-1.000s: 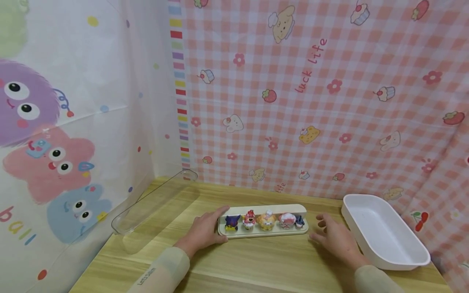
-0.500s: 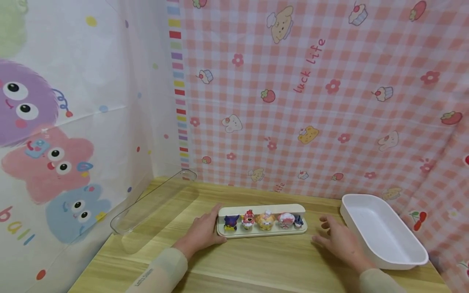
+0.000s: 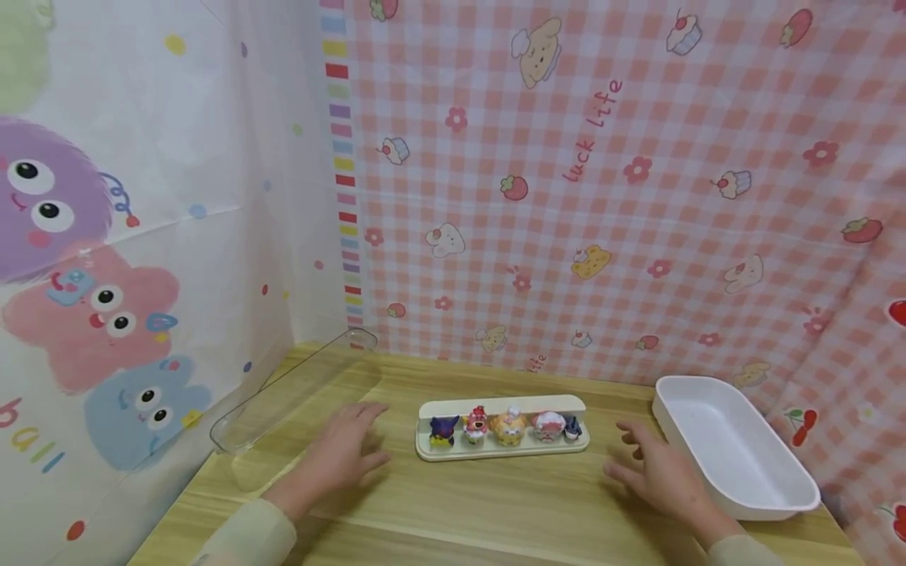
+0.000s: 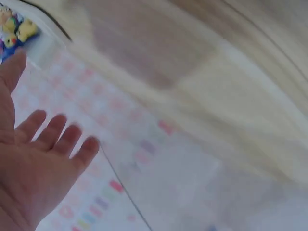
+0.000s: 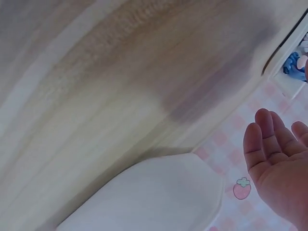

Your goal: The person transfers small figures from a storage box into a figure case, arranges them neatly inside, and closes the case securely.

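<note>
In the head view a cream display stand (image 3: pixel 488 453) lies on the wooden table with several small toy figures in a row. From left to right these are a purple one (image 3: pixel 443 431), a red and pink one (image 3: pixel 476 425), an orange one (image 3: pixel 508 428), a pink and white one (image 3: pixel 548 427) and a small dark blue one (image 3: pixel 572 428). My left hand (image 3: pixel 338 450) is just left of the stand, apart from it, fingers spread and nothing held. To the right of the stand is my right hand (image 3: pixel 660 473), fingers relaxed and holding nothing.
A clear plastic cover (image 3: pixel 293 385) stands at the table's left side. On the right, beside my right hand, is a white tray (image 3: pixel 736 440). Patterned cloths (image 3: pixel 481 204) hang behind and to the left of the wooden table (image 3: pixel 495 511).
My left hand has let go of the stand's left end and moved left, away from it. The right hand has barely moved. The stand and its figures stay in place.
</note>
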{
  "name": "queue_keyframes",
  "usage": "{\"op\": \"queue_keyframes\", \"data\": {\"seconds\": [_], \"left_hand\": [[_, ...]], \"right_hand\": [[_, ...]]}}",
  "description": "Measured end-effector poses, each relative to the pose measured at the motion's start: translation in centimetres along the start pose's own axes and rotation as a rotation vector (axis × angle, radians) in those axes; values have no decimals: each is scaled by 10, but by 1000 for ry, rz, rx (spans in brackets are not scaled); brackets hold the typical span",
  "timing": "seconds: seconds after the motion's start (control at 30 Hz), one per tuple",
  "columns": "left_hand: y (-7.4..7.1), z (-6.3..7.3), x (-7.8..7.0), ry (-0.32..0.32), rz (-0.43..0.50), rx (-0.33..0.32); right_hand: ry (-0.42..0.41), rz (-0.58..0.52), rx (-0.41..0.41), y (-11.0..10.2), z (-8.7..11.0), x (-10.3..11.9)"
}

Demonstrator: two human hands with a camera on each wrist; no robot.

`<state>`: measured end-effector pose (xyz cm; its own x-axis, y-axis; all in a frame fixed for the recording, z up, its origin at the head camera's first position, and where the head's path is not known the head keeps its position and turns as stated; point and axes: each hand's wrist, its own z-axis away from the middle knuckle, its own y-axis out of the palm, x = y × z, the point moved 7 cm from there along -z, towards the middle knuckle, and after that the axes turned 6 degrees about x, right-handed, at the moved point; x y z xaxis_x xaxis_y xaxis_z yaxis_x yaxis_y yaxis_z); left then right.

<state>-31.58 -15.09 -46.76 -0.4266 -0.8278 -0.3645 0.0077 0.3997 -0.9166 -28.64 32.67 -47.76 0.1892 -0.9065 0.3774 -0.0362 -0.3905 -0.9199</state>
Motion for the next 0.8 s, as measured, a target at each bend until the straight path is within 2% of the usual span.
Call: {"op": "queue_keyframes", "data": {"seconds": [0.07, 0.13, 0.17, 0.23, 0.37, 0.5, 0.63, 0.8], "left_hand": [[-20, 9, 4, 39, -81, -99], [-39, 19, 12, 51, -145, -189], [-48, 23, 18, 46, -181, -224], [-64, 31, 33, -3, -242, -258], [-85, 41, 69, -162, -292, -222], [-93, 48, 98, -271, -255, -170], [-92, 53, 116, -325, -181, -102], [-90, 52, 123, -324, -138, -80]], "right_hand": [[-9, -3, 9, -2, 3, 2], [-11, -9, 30, -3, 6, 3], [-11, -15, 41, -3, 7, 4], [-9, -29, 57, -5, 9, 6], [-19, -38, 49, -9, 13, 9], [-37, -25, 29, -11, 15, 11], [-41, -20, 29, -12, 14, 11], [-35, -25, 42, -12, 14, 10]]}}
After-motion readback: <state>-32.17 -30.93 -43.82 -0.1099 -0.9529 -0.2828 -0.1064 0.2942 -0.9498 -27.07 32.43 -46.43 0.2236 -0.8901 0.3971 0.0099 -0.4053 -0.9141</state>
